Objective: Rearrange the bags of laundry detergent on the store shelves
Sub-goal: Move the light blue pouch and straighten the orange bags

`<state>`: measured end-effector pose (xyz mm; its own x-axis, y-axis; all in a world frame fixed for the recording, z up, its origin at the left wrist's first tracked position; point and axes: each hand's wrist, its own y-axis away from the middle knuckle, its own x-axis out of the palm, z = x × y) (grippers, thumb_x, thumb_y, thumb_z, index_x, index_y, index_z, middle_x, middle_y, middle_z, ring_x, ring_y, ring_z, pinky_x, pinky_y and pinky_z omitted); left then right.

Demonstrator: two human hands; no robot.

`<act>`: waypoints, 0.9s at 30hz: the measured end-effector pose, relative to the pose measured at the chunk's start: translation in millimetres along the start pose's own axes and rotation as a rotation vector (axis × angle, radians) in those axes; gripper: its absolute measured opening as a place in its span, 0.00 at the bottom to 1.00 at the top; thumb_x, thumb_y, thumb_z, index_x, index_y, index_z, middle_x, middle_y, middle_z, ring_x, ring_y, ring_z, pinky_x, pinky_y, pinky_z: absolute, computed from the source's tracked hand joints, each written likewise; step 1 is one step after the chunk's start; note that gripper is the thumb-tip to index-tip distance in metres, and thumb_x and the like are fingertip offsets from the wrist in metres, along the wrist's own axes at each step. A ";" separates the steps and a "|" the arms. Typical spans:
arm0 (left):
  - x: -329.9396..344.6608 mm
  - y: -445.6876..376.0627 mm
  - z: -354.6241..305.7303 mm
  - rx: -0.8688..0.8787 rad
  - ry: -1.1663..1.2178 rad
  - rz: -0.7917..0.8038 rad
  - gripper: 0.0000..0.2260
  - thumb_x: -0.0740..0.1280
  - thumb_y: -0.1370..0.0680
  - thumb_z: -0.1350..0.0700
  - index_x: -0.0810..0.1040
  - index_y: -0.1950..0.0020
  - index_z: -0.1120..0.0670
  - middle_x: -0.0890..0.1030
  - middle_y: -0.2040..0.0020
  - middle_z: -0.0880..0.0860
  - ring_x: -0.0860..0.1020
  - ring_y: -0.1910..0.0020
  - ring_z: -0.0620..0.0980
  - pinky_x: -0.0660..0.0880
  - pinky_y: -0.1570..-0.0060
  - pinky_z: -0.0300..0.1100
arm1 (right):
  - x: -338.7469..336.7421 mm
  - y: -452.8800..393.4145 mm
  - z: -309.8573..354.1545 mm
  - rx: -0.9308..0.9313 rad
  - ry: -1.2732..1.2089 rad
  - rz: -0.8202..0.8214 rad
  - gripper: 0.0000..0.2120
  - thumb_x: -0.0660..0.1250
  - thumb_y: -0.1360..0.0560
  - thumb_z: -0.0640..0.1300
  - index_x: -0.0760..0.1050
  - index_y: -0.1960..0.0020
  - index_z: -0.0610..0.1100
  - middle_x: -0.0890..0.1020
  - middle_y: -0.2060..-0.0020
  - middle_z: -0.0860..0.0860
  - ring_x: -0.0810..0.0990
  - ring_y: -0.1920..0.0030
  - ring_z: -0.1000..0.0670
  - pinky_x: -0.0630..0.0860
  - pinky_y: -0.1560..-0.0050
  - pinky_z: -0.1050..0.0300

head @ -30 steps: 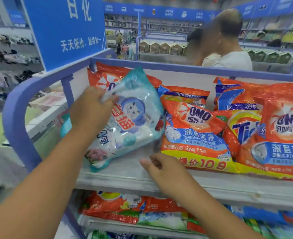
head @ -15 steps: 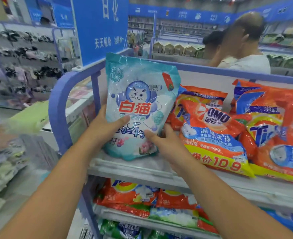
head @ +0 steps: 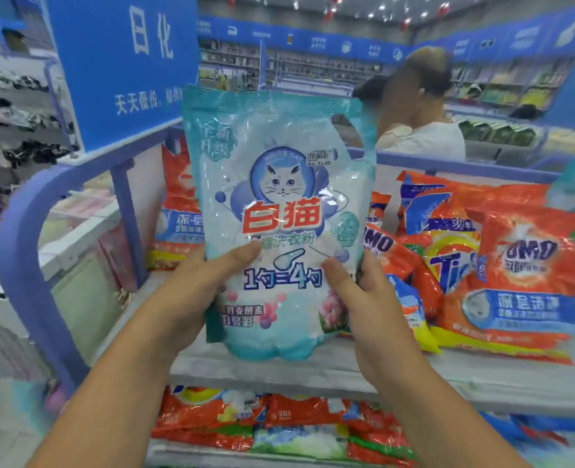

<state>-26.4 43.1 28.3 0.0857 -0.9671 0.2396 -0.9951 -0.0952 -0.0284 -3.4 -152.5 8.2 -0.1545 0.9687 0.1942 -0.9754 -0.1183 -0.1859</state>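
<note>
Fingers of both my hands curl around the lower half of a pale blue bag of laundry detergent [head: 276, 228], thumbs pressed on its front: my left hand [head: 195, 292] grips the bag's lower left edge, my right hand [head: 364, 298] its lower right edge. I hold the bag upright at the centre of the frame, lifted clear above the top shelf [head: 313, 369]. I judge this to be the middle of a move: the bag is picked up and turned face-on, but not yet placed. Its front shows a cartoon cat, the red brand name 白猫, the words 洗衣粉 beneath, and large blue text 1勺=4勺; a small price sticker near the top is too blurred to read surely. On the right of the frame lie orange bags, a Tide bag [head: 448, 265] and an OMO bag [head: 522, 282], leaning on one another. Another orange bag [head: 178, 211] stands behind on the left. At the upper left, a blue sign [head: 124, 62] reads 日化. More orange bags [head: 245, 417] fill the lower shelf along the bottom of the frame. The next move, I think, calls for choosing a gap and setting this bag down standing, label outward, without toppling its neighbours.
</note>
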 end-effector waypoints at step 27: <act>487.1 53.4 114.4 0.149 -0.279 0.161 0.07 0.71 0.22 0.50 0.78 0.45 0.42 0.86 0.56 0.36 0.85 0.58 0.37 0.80 0.59 0.36 | -471.2 113.5 117.6 -0.120 0.152 -0.404 0.03 0.68 0.20 0.49 0.78 0.47 0.51 0.80 0.71 0.55 0.77 0.71 0.54 0.75 0.66 0.55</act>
<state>-32.0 -460.1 32.4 -0.0412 -0.9977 -0.0530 -0.9804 0.0506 -0.1905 -59.7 -648.0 8.8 0.2688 0.9541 0.1318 -0.9263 0.2936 -0.2361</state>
